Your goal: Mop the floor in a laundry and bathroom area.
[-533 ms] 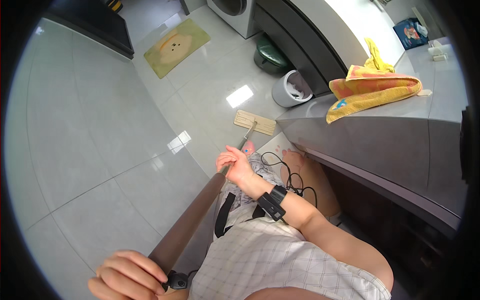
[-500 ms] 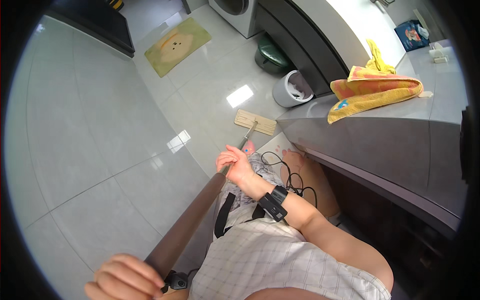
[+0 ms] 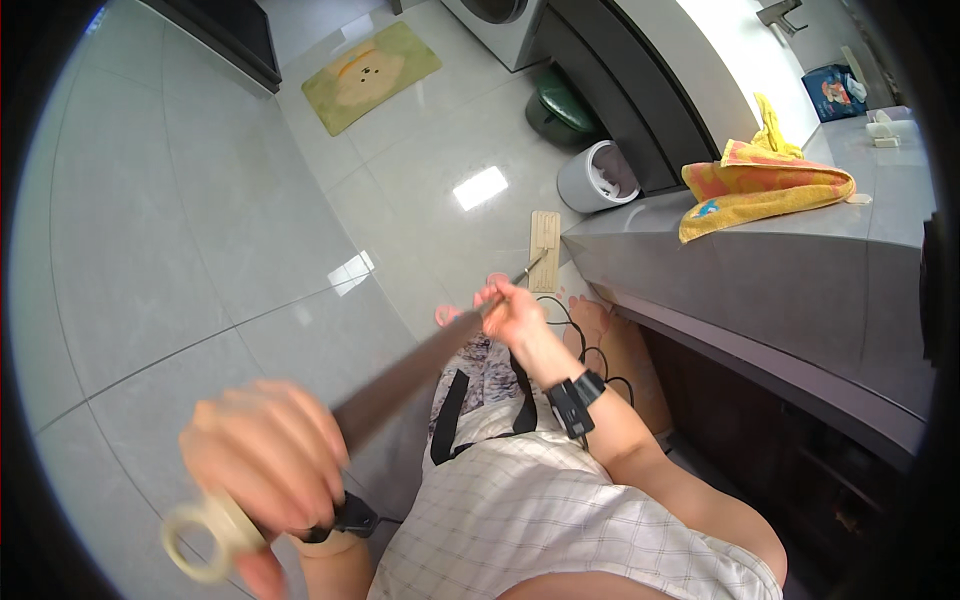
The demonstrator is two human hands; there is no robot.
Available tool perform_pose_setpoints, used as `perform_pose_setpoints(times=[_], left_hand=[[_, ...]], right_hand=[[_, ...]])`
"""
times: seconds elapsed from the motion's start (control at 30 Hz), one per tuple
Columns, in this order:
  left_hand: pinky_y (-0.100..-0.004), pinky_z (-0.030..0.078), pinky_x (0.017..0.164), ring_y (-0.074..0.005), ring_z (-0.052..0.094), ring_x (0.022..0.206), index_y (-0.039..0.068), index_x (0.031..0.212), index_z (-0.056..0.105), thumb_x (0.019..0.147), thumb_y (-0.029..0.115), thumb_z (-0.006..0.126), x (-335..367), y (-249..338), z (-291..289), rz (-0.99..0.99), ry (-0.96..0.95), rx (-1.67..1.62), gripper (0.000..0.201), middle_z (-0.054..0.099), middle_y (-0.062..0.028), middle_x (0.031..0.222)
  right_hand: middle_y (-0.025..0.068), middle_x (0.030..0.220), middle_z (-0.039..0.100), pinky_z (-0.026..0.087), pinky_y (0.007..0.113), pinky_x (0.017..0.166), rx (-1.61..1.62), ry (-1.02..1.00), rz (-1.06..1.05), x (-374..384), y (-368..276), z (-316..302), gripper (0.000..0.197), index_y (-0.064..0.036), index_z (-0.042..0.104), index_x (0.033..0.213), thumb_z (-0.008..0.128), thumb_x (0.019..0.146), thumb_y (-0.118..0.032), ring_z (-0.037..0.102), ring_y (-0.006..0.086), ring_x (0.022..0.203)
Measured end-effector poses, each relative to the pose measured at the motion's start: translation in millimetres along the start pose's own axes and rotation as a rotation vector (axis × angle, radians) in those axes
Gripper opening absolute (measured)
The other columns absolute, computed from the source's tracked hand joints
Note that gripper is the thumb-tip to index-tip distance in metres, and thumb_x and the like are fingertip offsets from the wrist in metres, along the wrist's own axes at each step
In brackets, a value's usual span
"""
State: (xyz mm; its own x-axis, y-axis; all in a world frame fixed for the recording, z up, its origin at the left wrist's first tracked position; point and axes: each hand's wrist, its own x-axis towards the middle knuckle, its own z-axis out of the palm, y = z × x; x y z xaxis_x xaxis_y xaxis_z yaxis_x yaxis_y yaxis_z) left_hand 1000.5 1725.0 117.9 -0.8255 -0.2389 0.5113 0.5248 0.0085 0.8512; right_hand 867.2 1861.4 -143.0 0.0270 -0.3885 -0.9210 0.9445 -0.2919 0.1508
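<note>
A flat mop slants across the view, with its thick brown pole [image 3: 405, 380] running from lower left to its beige rectangular head [image 3: 543, 228] on the floor. My left hand [image 3: 265, 450], somewhat blurred, is closed around the upper end of the pole, just by a cream hanging ring [image 3: 232, 530]. Lower down, my right hand [image 3: 515, 315] has its fingers curled round the pole near where it narrows to a thin metal rod. The mop head lies beside the corner of the grey counter base. Pink slippers [image 3: 447, 314] show at my feet.
A white bin [image 3: 590, 185] and a dark green lidded bin [image 3: 560, 110] stand by the cabinet. On the grey ledge [image 3: 640, 225] lies a yellow-orange towel [image 3: 770, 190]. Black cable [image 3: 590, 350] loops near my legs. Beyond are a green mat [image 3: 370, 75] and a washing machine [image 3: 510, 35].
The mop head has turned and shifted right, toward the counter corner. My left hand has risen into fuller view with the pole's end, and my right hand has moved right.
</note>
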Motion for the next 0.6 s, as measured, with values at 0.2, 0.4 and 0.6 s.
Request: perform_pose_setpoints(times=[0.2,0.4,0.6], left_hand=[[-0.0216,0.035,0.041,-0.0094,0.036,0.038,0.011,0.062,0.034,0.082,0.023,0.052,-27,-8,3,-0.054,0.704,0.174,0.03,0.04,0.0005,0.046],[-0.0187,0.04,0.04,-0.0076,0.04,0.036,0.011,0.058,0.038,0.076,0.017,0.059,-12,11,-13,0.05,0.392,0.263,0.028,0.043,0.0039,0.044],[-0.0247,0.041,0.043,-0.0129,0.043,0.038,0.009,0.059,0.042,0.07,0.013,0.065,30,-27,5,0.01,0.088,0.289,0.026,0.047,0.0007,0.046]], right_hand=[[0.0061,0.057,0.039,0.038,0.032,0.05,-0.043,0.167,-0.11,82,22,33,0.008,-0.0058,0.037,0.07,0.038,0.078,-0.004,0.037,0.0183,0.045],[0.0028,0.051,0.033,0.033,0.029,0.04,-0.075,0.132,-0.065,60,39,94,0.009,-0.0065,0.035,0.067,0.037,0.075,-0.002,0.031,0.0154,0.038],[-0.0006,0.047,0.03,0.032,0.025,0.036,0.123,-0.28,-0.076,100,-22,127,0.021,-0.0086,0.031,0.061,0.035,0.08,-0.003,0.03,0.0117,0.036]])
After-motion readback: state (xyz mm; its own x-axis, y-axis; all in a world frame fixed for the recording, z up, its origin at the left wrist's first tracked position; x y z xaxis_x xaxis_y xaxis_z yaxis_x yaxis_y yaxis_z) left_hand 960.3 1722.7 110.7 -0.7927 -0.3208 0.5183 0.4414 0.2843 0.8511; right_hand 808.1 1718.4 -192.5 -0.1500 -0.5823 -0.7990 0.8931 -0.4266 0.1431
